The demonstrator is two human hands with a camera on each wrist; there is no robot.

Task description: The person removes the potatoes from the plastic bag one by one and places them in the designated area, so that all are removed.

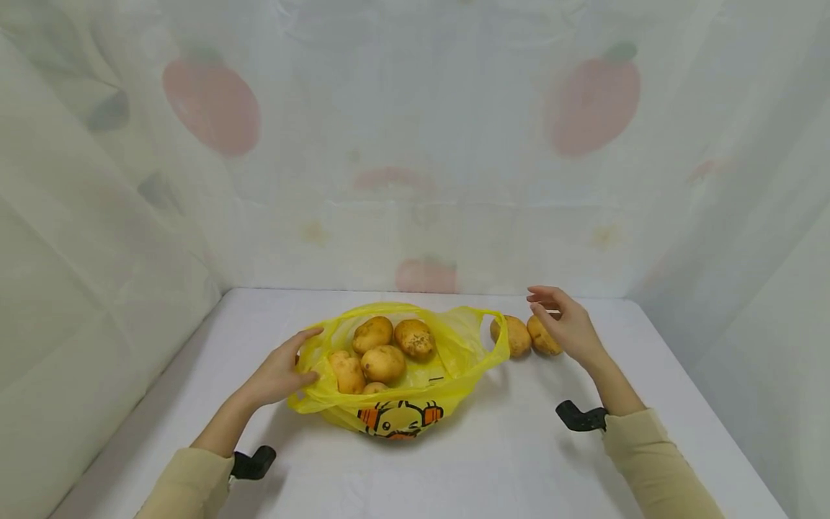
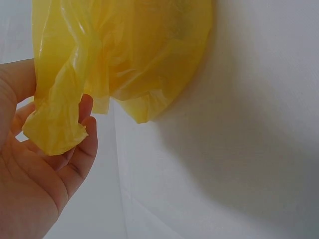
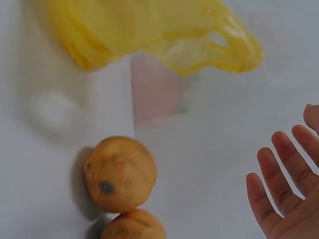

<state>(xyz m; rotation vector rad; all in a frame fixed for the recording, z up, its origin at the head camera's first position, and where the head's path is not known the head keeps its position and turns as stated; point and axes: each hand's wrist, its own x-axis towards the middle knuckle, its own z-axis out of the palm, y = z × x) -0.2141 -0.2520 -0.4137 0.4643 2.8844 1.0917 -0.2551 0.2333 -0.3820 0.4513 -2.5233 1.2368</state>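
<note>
A yellow plastic bag (image 1: 460,389) stands with its mouth wide, a cartoon face printed on its near side. Several potatoes (image 1: 384,364) lie inside it. My left hand (image 1: 280,371) grips the bag's left edge, thumb and fingers around the handle; the left wrist view shows the handle plastic (image 2: 57,119) hanging between them. At the right, my right hand (image 1: 570,328) hovers with fingers extended and spread, holding nothing. Just beyond and below it, two potatoes sit side by side on the table, one (image 3: 120,174) marked with a dark spot, the other (image 3: 134,226) touching it.
A white cloth covers the table (image 1: 454,476). Pale curtains (image 1: 415,144) with faded fruit prints hang behind it and along both sides. The bag's right handle (image 1: 499,339) stands up close to the two loose potatoes and partly overlaps one in the head view.
</note>
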